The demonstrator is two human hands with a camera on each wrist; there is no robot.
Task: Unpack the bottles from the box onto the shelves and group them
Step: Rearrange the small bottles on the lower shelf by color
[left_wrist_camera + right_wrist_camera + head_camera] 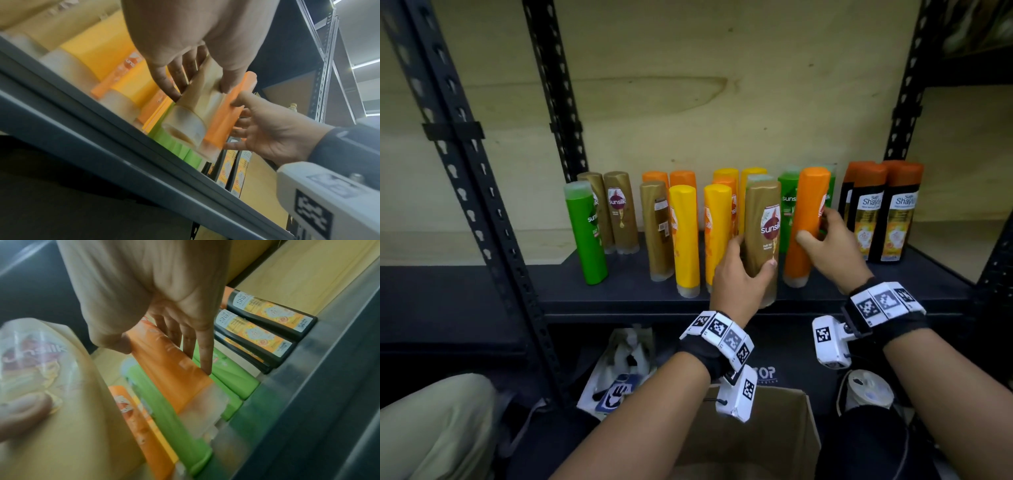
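Currently grouping step: left hand [736, 274] grips gold Sunsilk bottle [762, 240] at shelf [619, 298] front edge; right hand [828, 246] grips orange bottle [806, 222] just right. Next likely: gold bottle to gold group, far left.

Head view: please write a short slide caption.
Left hand grips a gold bottle; right hand grips an orange bottle at the shelf.
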